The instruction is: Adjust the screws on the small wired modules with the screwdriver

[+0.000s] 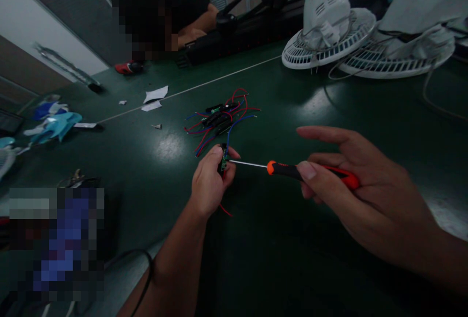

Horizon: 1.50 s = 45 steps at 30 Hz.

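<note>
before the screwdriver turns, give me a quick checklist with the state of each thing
1. Left hand has the small circuit board pinched: ok.
2. Right hand holds the screwdriver by its orange and black handle: ok.
3. Screwdriver tip reaches the board: ok; seated in a screw: cannot tell, too small and dark.
4. Board's red wire hangs free below the left hand, away from the tip: ok.
5. Pile of wired boards lies apart on the green table, beyond the hands: ok.
6. Lighting on the work: not ok, dim.
</note>
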Available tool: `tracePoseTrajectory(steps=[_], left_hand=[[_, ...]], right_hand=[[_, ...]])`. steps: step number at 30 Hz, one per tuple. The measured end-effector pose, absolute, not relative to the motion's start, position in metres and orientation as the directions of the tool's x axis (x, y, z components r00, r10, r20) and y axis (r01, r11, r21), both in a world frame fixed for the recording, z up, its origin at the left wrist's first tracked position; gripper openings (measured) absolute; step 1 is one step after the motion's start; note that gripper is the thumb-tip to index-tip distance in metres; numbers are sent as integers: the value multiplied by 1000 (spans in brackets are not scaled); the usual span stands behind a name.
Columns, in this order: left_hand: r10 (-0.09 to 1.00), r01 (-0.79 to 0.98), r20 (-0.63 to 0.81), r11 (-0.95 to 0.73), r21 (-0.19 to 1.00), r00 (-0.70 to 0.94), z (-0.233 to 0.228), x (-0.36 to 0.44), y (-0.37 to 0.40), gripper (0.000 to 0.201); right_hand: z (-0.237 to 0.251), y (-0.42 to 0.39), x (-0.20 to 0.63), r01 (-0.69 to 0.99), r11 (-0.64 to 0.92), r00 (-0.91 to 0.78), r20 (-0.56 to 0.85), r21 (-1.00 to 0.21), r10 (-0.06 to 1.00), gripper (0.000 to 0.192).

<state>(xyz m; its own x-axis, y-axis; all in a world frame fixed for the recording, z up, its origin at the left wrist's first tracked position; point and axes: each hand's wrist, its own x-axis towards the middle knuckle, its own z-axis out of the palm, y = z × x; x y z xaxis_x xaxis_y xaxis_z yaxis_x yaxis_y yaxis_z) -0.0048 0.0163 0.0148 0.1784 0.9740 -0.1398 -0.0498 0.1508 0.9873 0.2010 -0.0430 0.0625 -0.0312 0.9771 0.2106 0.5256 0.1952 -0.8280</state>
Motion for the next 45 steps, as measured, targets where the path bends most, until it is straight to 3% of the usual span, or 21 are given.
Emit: tracePoseTrajectory(steps=[17,30,38,45], left_hand=[[977,-76,-124,139,987,176,13,-5,18,35],[975,-23,-136,142,990,177,15,-5,16,35],[975,-36,-115,124,992,189,11,-6,16,36],[975,-42,-123,132,990,185,14,-5,17,36]], right_hand=[[61,-41,202,577,221,-19,258,-786,966,39],[61,-44,202,385,137,-19,140,-913,990,36],[60,-41,202,480,118,-7,131,-869,991,33],[63,-42,202,467,148,-30,152,-872,988,34]])
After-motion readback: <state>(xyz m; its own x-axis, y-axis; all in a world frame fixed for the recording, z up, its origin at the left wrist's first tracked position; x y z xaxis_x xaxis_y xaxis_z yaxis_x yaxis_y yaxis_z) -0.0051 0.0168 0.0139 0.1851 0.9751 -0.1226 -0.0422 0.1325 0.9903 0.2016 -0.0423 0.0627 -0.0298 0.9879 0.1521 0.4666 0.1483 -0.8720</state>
